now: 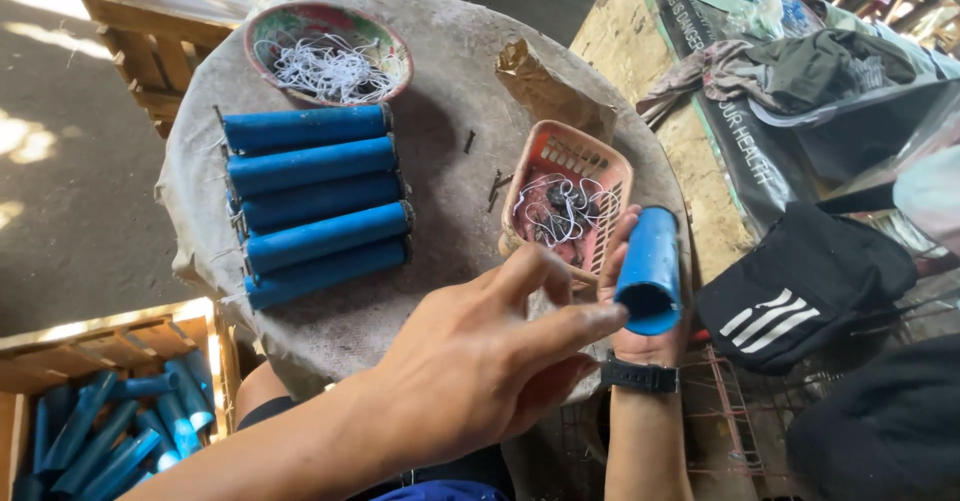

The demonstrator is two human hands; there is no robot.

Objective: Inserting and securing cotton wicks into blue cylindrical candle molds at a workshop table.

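at the worktop's [440,291] four o'clock edge, the right hand [640,301] is gripping a blue tube [650,266] around its middle, open end facing the camera. the left hand [480,361] is reaching in, fingers loosely spread, holding nothing. the tube is looking light, stiff and hollow, best held mid-length.

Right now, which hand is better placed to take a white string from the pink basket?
Probably the left hand: it is free, beside the pink basket. The right hand holds the blue tube.
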